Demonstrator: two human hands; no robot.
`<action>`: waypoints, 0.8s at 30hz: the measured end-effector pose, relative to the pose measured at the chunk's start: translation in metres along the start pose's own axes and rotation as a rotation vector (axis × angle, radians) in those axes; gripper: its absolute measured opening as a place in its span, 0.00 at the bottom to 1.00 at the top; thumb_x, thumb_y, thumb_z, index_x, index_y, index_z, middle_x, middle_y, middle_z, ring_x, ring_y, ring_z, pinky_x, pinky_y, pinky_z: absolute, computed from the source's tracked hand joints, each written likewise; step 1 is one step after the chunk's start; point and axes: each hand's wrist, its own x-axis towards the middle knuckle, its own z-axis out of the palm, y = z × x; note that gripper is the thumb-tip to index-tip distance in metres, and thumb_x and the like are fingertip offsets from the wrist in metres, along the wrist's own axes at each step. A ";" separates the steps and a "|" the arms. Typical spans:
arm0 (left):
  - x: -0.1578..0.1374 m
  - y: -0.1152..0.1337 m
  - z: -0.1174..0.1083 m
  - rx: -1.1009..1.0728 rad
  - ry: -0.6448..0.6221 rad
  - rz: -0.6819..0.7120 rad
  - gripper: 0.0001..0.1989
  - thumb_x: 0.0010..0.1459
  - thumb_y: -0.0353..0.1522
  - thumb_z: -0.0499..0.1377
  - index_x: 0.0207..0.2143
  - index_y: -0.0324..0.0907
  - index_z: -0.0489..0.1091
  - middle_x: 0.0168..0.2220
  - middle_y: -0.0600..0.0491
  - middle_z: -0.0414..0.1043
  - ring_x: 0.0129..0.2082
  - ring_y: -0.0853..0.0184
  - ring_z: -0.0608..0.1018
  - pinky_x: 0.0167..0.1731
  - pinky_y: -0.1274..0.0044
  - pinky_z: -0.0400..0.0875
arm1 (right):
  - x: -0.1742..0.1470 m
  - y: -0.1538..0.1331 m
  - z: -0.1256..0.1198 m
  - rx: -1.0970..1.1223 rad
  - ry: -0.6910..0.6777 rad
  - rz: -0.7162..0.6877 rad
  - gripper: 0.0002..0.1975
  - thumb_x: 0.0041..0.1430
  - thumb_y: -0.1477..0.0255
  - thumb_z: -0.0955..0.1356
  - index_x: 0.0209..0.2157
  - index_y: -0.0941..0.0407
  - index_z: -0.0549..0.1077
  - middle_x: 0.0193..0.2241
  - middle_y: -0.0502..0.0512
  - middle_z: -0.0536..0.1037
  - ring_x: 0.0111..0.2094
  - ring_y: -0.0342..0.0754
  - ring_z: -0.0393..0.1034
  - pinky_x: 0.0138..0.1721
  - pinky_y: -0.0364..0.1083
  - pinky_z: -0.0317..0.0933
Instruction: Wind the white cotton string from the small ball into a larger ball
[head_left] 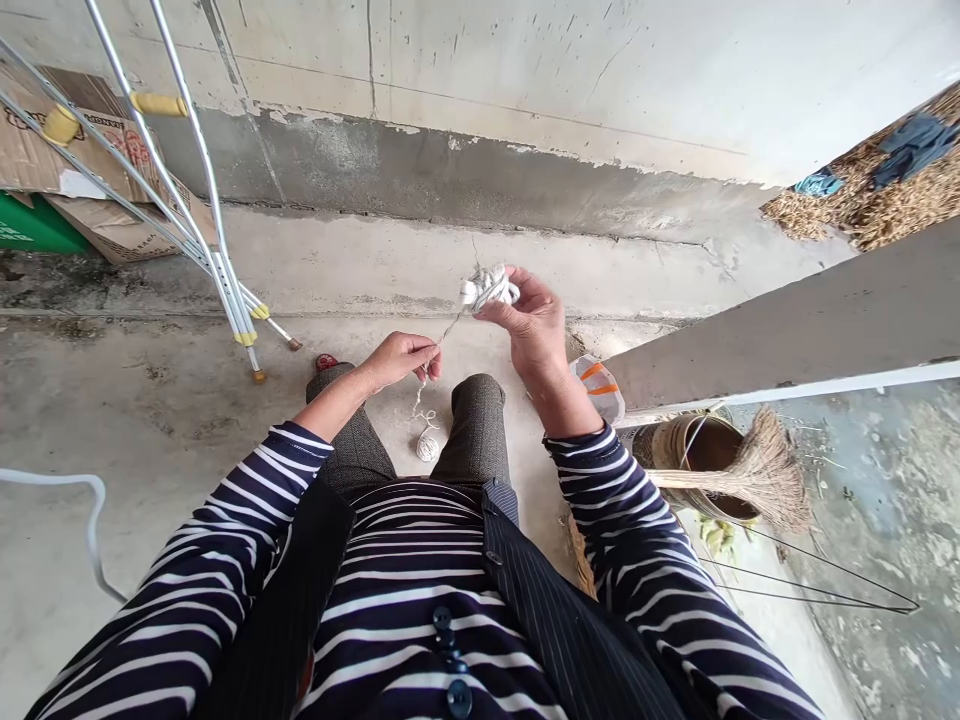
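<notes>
Head view: a loosely looped bundle of white yarn [486, 289] sits in the fingertips of the right hand [536, 325], raised above the knees; thumb and fingers are clamped on its right end, which they partly hide. Its loops look soft, flattened and uneven, bunched into a short, puffy roll. Down and to the left of the bundle, the left hand [405, 358] has its thumb and fingertips pinched together on a twisted strand [452, 325] that runs up to it. Farther below the bundle, the strand falls in crinkled curls to a small, round yarn ball [427, 447] between the dark tweed trouser legs [480, 425]. Left of the bundle lean metal crutches [229, 290] with yellow grips, in front of printed cardboard boxes [30, 165]. Beyond the bundle rises a stained, peeling plaster wall [487, 60]. To its lower right, a straw broom [776, 475] lies across a bucket [671, 440], blocking part of the mouth. Well to its upper right, crumpled blue cloth [911, 145] rests on a heap of dry, tan husks [922, 195].
</notes>
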 end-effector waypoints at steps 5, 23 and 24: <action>0.002 0.012 -0.007 0.003 0.040 0.030 0.24 0.61 0.50 0.62 0.29 0.36 0.74 0.28 0.48 0.77 0.29 0.68 0.78 0.29 0.79 0.74 | 0.022 -0.024 -0.011 0.003 0.053 -0.114 0.21 0.50 0.62 0.77 0.45 0.51 0.76 0.40 0.51 0.80 0.45 0.51 0.77 0.43 0.53 0.77; -0.015 0.017 -0.026 0.087 0.048 -0.019 0.20 0.63 0.44 0.60 0.27 0.36 0.74 0.28 0.48 0.77 0.29 0.68 0.79 0.30 0.78 0.74 | 0.073 -0.066 -0.041 -0.012 0.210 -0.376 0.24 0.48 0.67 0.77 0.49 0.50 0.76 0.41 0.53 0.78 0.41 0.51 0.76 0.43 0.54 0.77; -0.017 0.014 -0.027 0.086 0.038 -0.036 0.20 0.63 0.44 0.60 0.28 0.36 0.74 0.29 0.47 0.78 0.29 0.68 0.79 0.31 0.78 0.74 | 0.072 -0.058 -0.043 -0.027 0.211 -0.375 0.24 0.49 0.67 0.77 0.49 0.50 0.76 0.40 0.53 0.78 0.41 0.51 0.76 0.43 0.55 0.77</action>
